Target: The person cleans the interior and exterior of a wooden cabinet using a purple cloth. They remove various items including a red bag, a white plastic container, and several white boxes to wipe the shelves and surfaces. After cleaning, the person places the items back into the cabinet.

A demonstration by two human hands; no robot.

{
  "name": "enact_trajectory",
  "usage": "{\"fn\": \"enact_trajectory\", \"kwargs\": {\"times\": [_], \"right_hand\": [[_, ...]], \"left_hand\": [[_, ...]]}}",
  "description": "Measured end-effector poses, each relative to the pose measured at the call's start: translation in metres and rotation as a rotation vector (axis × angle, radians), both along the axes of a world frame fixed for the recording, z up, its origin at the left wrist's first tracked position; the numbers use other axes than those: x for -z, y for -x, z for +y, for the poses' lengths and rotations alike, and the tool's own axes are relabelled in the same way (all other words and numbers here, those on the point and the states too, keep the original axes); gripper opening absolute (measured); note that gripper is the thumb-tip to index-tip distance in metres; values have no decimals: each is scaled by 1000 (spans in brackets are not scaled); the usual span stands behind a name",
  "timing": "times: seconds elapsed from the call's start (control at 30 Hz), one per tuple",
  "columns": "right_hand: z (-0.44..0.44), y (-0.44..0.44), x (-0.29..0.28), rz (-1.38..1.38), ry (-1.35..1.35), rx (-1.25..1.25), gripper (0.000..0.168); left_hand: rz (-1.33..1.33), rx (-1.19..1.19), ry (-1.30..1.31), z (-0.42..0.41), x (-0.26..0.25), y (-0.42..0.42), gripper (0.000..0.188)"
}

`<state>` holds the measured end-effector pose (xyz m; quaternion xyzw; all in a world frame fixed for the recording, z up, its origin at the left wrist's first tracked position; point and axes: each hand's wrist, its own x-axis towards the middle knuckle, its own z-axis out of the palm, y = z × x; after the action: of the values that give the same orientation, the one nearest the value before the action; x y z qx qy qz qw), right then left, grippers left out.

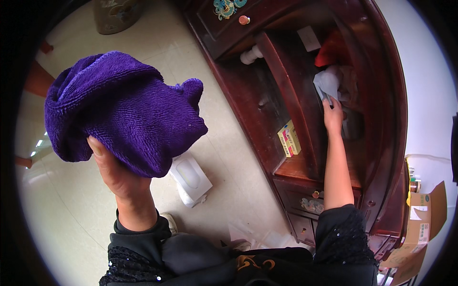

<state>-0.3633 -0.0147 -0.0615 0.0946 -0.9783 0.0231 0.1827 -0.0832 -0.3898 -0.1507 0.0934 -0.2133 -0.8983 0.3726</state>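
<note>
My left hand [120, 173] grips a bunched purple microfibre cloth [125, 103], held up above the floor; only the thumb shows, the other fingers are hidden beneath it. On the right, my right hand [333, 116] reaches into a dark red wooden cabinet [300, 107]. Its thumb and fingers pinch the edge of a translucent white plastic bag [328, 82] on the upper shelf. Behind that bag lies a red bag or cloth [332, 50]. A white card or small box [308, 38] is beside it.
A yellow printed box [289, 139] and a white cylindrical object [251, 54] sit in the cabinet's left bay. On the tiled floor rests a white box [191, 175]. An opened cardboard box [422, 225] stands at right, and a decorated bin [116, 16] at top left.
</note>
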Motion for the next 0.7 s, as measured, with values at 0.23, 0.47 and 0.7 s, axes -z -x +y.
{"fn": "enact_trajectory", "kwargs": {"times": [0.23, 0.47, 0.7], "right_hand": [[-9, -58, -15, 51, 45, 9, 35], [-10, -88, -34, 207, 368, 49, 34], [-10, 40, -32, -66, 406, 150, 77]], "left_hand": [[-1, 82, 32, 3, 0, 3, 74], [18, 110, 54, 5, 2, 5, 73], [28, 152, 30, 13, -9, 3, 71]]}}
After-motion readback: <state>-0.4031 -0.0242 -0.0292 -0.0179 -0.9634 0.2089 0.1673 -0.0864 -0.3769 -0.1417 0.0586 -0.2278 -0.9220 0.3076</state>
